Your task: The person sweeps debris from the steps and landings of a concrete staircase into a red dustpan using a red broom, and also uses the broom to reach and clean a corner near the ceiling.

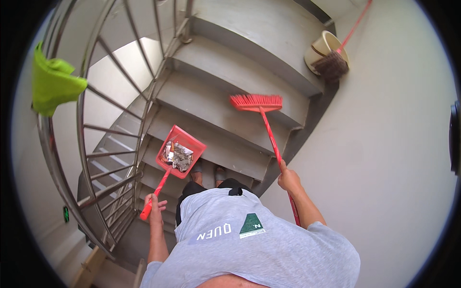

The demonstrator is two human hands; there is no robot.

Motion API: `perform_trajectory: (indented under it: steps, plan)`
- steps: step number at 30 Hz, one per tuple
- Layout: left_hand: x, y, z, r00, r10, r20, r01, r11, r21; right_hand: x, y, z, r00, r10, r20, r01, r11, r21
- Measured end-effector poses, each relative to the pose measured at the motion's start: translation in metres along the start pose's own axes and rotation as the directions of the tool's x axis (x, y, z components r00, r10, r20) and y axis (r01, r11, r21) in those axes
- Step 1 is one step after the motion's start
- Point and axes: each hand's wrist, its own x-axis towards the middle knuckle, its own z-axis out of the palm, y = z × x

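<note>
My left hand (155, 208) grips the handle of a red plastic dustpan (196, 144), with its thumb around the handle and other fingers partly extended. Grey dust, paper scraps and other litter (177, 155) lie in the pan. On the right, my right hand (289, 180) is closed around the red handle of a broom (256, 103). The broom head is raised in front of me, bristles pointing away from my body, over the grey stairs (219, 104). Whether the bristles touch a step cannot be told.
A curved metal railing (80, 144) runs along the left, with a green cloth (56, 84) draped over it. Up the stairs at right, a dark mop head (331, 66) rests against a cream bucket (325, 43). A pale wall (378, 136) borders the right side.
</note>
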Motion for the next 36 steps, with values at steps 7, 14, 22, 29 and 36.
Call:
perform_trajectory:
  steps: [7, 14, 22, 29, 36]
  plan:
    - [0.006, 0.022, 0.025, 0.995, 0.014, 0.096, -0.02, 0.998, 0.062, -0.076, 0.06, 0.005, 0.978, 0.207, 0.026, -0.207, 0.978, -0.006]
    - [-0.011, 0.018, 0.03, 0.996, -0.013, 0.087, 0.009, 0.999, 0.045, -0.06, -0.006, 0.001, 0.989, -0.118, 0.093, 0.101, 0.979, 0.175]
    - [-0.014, 0.011, 0.036, 0.993, -0.012, 0.114, 0.01, 1.0, 0.017, 0.097, -0.114, 0.021, 0.852, -0.519, 0.063, 0.514, 0.854, 0.078]
    - [-0.006, 0.004, 0.04, 0.996, -0.016, 0.09, 0.007, 0.995, 0.099, 0.109, -0.024, 0.027, 0.932, -0.333, 0.145, 0.338, 0.941, -0.016]
    - [0.0, 0.028, 0.062, 0.975, 0.003, 0.221, -0.054, 0.973, 0.225, 0.044, 0.109, 0.021, 0.98, -0.018, 0.198, 0.024, 0.999, -0.03]
